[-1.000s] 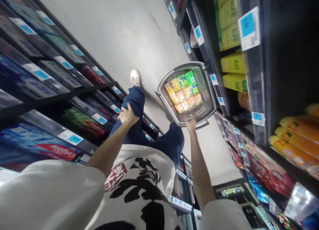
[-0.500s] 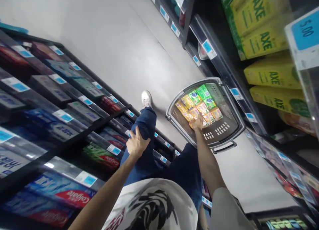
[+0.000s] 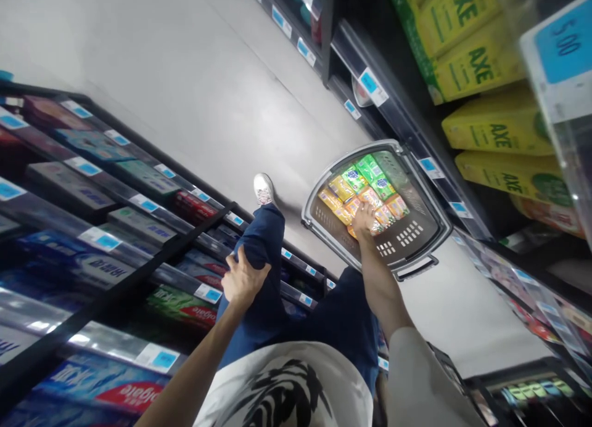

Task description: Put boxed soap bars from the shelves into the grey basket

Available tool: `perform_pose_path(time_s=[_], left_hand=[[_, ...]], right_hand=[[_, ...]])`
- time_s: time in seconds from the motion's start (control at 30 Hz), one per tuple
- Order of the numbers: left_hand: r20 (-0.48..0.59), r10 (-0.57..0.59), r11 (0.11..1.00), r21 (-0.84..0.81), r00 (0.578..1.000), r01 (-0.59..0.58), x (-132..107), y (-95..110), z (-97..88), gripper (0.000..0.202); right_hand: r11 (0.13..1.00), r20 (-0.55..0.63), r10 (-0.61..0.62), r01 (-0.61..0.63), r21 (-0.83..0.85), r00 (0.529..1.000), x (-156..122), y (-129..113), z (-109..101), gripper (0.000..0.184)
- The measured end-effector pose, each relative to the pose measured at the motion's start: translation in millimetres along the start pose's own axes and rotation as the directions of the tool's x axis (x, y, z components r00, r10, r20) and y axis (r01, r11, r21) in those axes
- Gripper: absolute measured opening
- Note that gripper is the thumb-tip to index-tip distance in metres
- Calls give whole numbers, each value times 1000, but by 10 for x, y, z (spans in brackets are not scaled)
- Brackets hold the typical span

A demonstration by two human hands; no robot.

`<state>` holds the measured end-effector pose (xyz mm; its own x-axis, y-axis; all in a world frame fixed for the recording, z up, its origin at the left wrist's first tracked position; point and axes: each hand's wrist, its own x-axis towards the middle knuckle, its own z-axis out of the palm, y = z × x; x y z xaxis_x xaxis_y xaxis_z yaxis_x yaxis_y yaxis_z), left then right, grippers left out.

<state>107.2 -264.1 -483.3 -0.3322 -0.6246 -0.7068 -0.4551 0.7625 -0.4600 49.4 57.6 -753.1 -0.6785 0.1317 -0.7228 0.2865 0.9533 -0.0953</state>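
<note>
My left hand (image 3: 243, 278) rests on my bent left knee in blue trousers (image 3: 264, 230), its fingers spread and nothing held. Down inside a grey shopping basket (image 3: 324, 230) on the floor, my right hand (image 3: 363, 219) lies over the orange-and-pink wrapped packs (image 3: 385, 216) with its fingers stretched out. Beside these, the same basket has green wrapped packs (image 3: 369, 167) toward its far side and yellow packs (image 3: 341, 188) at its left. The packs lie flat in rows. What is under my right palm is hidden.
Left of me runs a shelf with boxed toothpaste (image 3: 134, 393) and price tags. On the right, a shelf bears yellow AXE packages (image 3: 499, 134), and a price sign (image 3: 562, 51) juts out close by. Pale floor (image 3: 185, 88) stretches ahead between the shelves.
My right hand has shifted slightly over the packs, its fingers reaching a little farther up and left. The left hand stays on the knee. The view has tilted slightly.
</note>
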Motion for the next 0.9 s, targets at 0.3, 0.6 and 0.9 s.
perform_pose_path(time_s=[0.3, 0.6, 0.9], left_hand=[[-51, 17, 1000, 15, 999, -16, 42, 0, 0, 86], [-79, 41, 999, 15, 996, -40, 120, -34, -59, 84], [-79, 47, 999, 24, 996, -45, 124, 11, -103, 81]], right_hand=[[1000, -59, 11, -11, 0, 998, -192, -168, 114, 65], [996, -20, -82, 81, -37, 996, 46, -155, 16, 57], [995, -12, -87, 87, 41, 996, 31, -318, -57, 42]])
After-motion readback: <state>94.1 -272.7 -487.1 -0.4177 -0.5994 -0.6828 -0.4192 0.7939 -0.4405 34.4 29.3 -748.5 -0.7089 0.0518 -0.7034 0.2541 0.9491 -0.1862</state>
